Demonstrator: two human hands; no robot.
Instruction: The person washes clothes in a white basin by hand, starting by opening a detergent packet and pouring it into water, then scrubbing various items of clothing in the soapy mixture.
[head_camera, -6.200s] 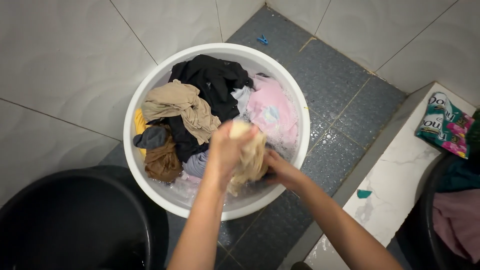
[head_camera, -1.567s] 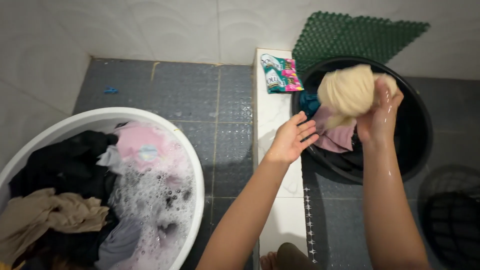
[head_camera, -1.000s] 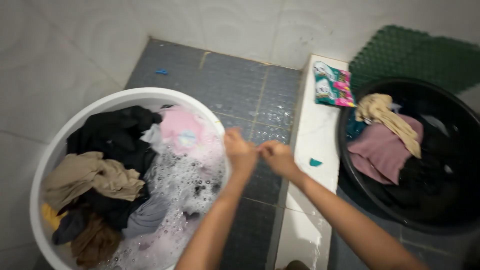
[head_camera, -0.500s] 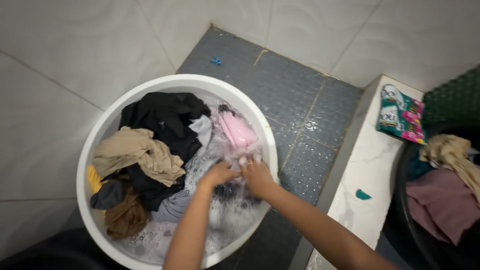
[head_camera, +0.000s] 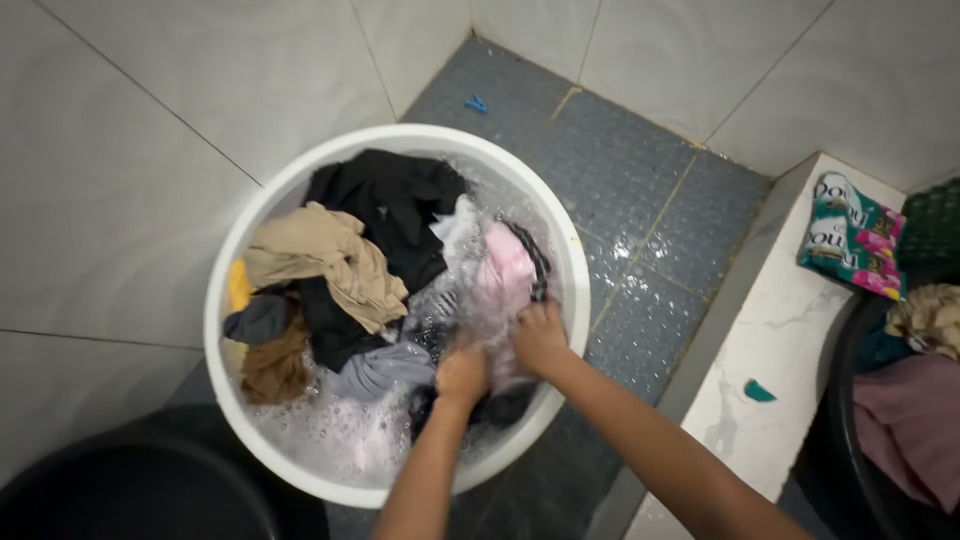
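Hands back in the white basin (head_camera: 232, 300) — left hand (head_camera: 461, 374) and right hand (head_camera: 540, 338) both gripping the pink garment (head_camera: 503, 280), now lifting out of suds, cream piece gone.

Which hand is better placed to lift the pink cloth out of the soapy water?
Probably the right hand: it already touches the pink cloth in the white basin. The left hand sits lower, at darker fabric.

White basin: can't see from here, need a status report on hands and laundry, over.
Left hand and right hand both gripping the pink garment in the soapy white basin. Black and tan clothes piled alongside. Nothing blocking.
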